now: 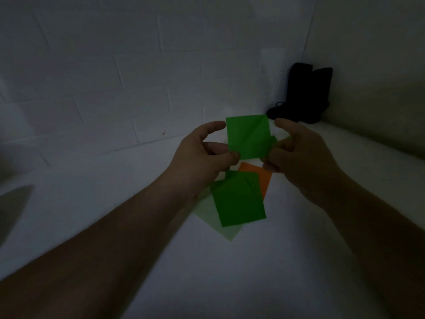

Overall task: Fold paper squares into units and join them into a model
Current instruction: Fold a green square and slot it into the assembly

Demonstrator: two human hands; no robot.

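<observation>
I've got the green paper point(249, 137) up in the air, held between both hands above the loose sheets on the table point(299, 261), creases already showing across its face. My left hand point(202, 162) pinches its lower left corner between thumb and curled fingers, forefinger lifted clear along the left edge. My right hand point(296, 155) pinches the folded flap at its lower right, forefinger raised off the top right corner.

Light is dim, so I'd go slowly here. I reckon the step is forming a unit, and it wants the edges lined up before any crease is pressed; keep the left pinch as the anchor, let the right bring the flap over, then run a fingertip along the fold. Too hard a pinch could crumple the corner.

Directly below the held paper lies a second green piece point(239, 199), partly folded. An orange sheet point(259, 178) peeks out from under it on the right, a pale green sheet point(216, 219) on the lower left. Beyond the held paper, up and right in the wall corner, stands a dark object point(305, 93) I can't identify.
</observation>
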